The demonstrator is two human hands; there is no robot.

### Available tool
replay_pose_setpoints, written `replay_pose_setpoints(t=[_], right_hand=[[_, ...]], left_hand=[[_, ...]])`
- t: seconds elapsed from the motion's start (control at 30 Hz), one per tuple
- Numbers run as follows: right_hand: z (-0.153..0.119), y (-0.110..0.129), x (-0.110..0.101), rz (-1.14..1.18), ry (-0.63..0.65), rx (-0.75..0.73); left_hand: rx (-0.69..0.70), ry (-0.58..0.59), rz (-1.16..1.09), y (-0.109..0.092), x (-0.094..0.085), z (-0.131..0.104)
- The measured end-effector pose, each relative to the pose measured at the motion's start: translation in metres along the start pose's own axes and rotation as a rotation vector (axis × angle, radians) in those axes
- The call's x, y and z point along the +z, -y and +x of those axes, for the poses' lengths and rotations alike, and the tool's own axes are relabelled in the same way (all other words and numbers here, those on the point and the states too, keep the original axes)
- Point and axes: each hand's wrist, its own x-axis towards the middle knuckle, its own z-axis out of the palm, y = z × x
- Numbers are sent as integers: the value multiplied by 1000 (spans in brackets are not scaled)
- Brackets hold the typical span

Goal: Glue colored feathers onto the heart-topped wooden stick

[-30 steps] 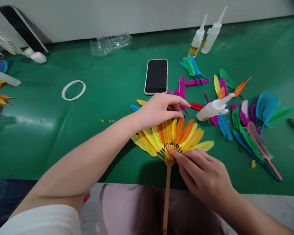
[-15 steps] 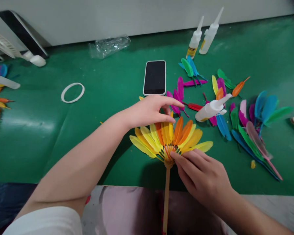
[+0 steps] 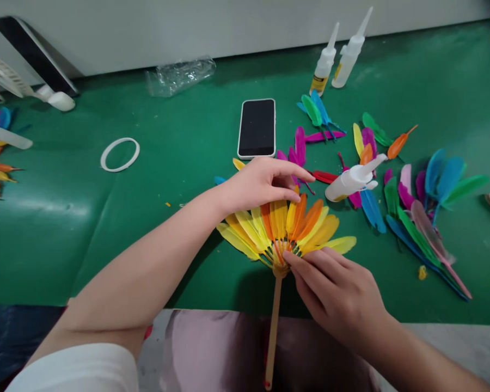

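A feather fan point(image 3: 325, 233) with yellow and orange feathers spread on a thin wooden handle point(image 3: 274, 332) lies near the table's front edge, its handle jutting past it. My right hand point(image 3: 343, 288) is closed at the fan's base, thumb and fingertips pressed on the quills where they meet the handle. Over the top of the feathers reaches my left hand point(image 3: 265, 182), its thumb and index finger apart, the thumb tip at an orange feather's tip. Its other fingers are partly hidden. Right of it a white glue bottle point(image 3: 349, 183) stands among loose feathers.
Behind my left hand lies a phone point(image 3: 257, 128). Two more glue bottles point(image 3: 322, 68) stand at the back. Loose coloured feathers point(image 3: 420, 234) spread over the right side. A white ring point(image 3: 120, 154), a clear plastic wrapper point(image 3: 182, 76) and a small fan point(image 3: 61, 101) are at left.
My left hand has shifted slightly right along the feather tips. The handle's lower end has swung a little left. My right hand keeps its place at the base.
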Motion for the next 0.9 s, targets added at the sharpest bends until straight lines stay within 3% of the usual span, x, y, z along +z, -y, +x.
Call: replay_pose_setpoints(t=[0.33, 0.57, 0.9], right_hand=[[-1, -1, 1, 6, 11, 16], [-1, -1, 1, 20, 8, 27], [-2, 0, 0, 40, 7, 42]], left_hand=[[-30, 16, -123, 8, 3, 1], [-58, 86, -110, 8, -2, 0], [-137, 84, -138, 7, -5, 0]])
